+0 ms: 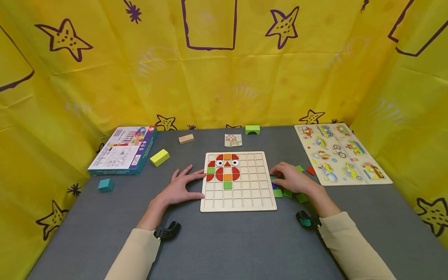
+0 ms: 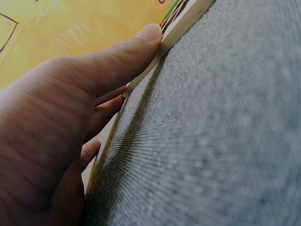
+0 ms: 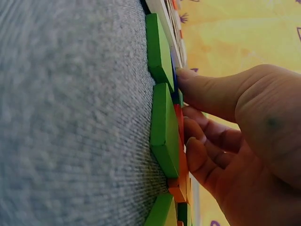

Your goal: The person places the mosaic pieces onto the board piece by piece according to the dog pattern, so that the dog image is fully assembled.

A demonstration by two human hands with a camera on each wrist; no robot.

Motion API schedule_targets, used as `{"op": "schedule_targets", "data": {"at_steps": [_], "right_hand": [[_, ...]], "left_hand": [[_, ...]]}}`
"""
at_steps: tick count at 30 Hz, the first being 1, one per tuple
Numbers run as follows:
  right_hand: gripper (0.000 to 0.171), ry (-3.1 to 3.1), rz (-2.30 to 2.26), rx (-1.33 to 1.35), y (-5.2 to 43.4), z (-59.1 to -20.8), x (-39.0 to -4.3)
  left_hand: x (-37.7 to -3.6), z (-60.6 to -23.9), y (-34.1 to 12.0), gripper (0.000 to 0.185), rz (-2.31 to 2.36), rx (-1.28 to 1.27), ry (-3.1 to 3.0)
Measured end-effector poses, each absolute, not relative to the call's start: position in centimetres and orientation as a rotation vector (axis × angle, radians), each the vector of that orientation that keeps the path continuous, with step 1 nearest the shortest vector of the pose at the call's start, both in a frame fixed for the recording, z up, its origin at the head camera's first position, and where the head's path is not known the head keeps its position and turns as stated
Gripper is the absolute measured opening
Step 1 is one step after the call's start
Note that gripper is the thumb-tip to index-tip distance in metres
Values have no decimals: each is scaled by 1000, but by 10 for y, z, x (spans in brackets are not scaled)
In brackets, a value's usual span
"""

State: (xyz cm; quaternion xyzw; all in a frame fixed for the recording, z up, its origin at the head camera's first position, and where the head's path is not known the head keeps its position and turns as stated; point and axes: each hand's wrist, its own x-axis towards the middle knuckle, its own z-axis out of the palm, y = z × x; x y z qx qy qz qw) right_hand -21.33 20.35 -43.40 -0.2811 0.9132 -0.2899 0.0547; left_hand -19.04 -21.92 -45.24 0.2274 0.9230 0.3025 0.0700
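A pale wooden grid board (image 1: 244,199) lies mid-table, with red, orange, green and eyed tiles set into its upper left as a figure. My left hand (image 1: 181,188) is spread at its left side, fingertips and thumb right at the edge; in the left wrist view the thumb (image 2: 117,61) touches the rim. Just off the board's right edge, my right hand (image 1: 291,177) bends over loose tiles. Its thumb (image 3: 207,89) is close beside a blue tile (image 1: 274,186), with green tiles (image 3: 164,132) nearer the camera. I cannot tell whether its fingers pinch one.
Beyond the board lie a small picture card (image 1: 233,140), a green arch block (image 1: 252,130) and a wooden block (image 1: 186,139). On the left are a yellow block (image 1: 160,158), a teal block (image 1: 106,185) and a box (image 1: 119,149). A picture puzzle board (image 1: 341,153) lies right.
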Motion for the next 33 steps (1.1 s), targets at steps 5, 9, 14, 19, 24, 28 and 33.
{"op": "schedule_targets", "data": {"at_steps": [5,9,14,19,24,28,33], "right_hand": [[12,2773,-903,-806,204,-438,-213],[11,2755,-945,-769,203,-435,-212],[7,2760,-1045,-748,203,-429,-210],[7,2759,-1089,-739,198,-424,-209],[8,2718,-1134,-828,180,-422,-211],[7,2695,-1154,-859,166,-420,-212],[7,2716,-1139,-840,164,-420,-215]], "left_hand": [[-190,-453,-218,77,902,685,2774],[-190,-453,-217,77,908,692,2774],[-190,-454,-218,75,909,709,2778],[-190,-453,-219,76,905,715,2781],[-190,-451,-221,75,913,713,2791],[-191,-450,-221,76,911,721,2789],[-190,-451,-220,77,911,710,2780]]}}
